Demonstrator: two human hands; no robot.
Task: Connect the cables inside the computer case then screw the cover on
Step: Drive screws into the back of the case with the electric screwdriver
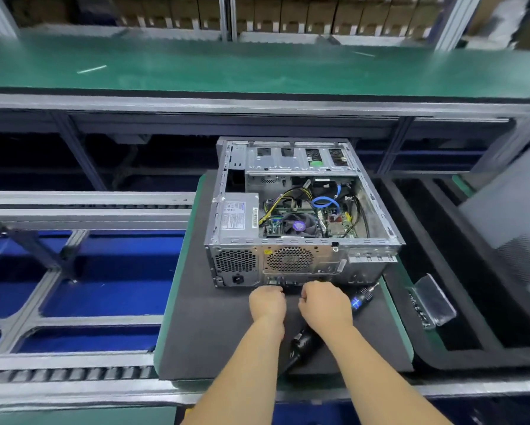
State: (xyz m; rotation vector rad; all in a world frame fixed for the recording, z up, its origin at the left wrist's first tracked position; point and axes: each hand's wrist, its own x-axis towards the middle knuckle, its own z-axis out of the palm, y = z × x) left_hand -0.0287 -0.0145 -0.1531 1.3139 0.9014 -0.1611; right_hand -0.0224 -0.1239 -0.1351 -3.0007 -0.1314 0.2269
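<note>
- far left is just the roller rails of the line, with blue panels underneath
- the dark mat sits on a green-edged tray, and the computer case is on the far part of it, cover off, back panel facing the person
- inside the case: power supply on the left, then a mess of yellow and black cables, a fan, and a blue cable looped toward the right
- left hand is right at the bottom edge of the back panel, fingers curled under; can't tell if it's gripping anything
- right hand just beside it, same deal, fingers curled, grip hidden
- electric screwdriver lies on the mat, mostly under the right wrist, tip poking out toward the case's right corner
- further right, a clear plastic box on the black bench
</note>
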